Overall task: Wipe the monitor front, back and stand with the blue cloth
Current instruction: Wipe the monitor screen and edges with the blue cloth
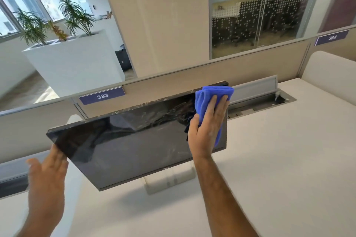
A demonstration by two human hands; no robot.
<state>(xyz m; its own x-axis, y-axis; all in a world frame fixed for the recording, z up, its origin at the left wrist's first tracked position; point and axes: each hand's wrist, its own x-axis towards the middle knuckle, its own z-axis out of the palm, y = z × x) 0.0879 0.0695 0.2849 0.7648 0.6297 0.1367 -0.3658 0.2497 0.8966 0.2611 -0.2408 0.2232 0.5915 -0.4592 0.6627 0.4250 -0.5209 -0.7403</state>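
One risk: your right hand (207,127), fingers flat, presses blue cloth (213,92) on monitor (125,150) corner; panel may swivel. Your left hand (48,171), open, empty, barely steadies far edge.

Bright daylight, wide-angle warp, slight blur

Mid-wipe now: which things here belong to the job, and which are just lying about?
Job: monitor; its stand; blue cloth; right hand pressing the cloth flat on the screen's upper right corner; left hand touching the monitor's left edge.
Just there: desk; sign 383; sign 384; planters; open cable tray.
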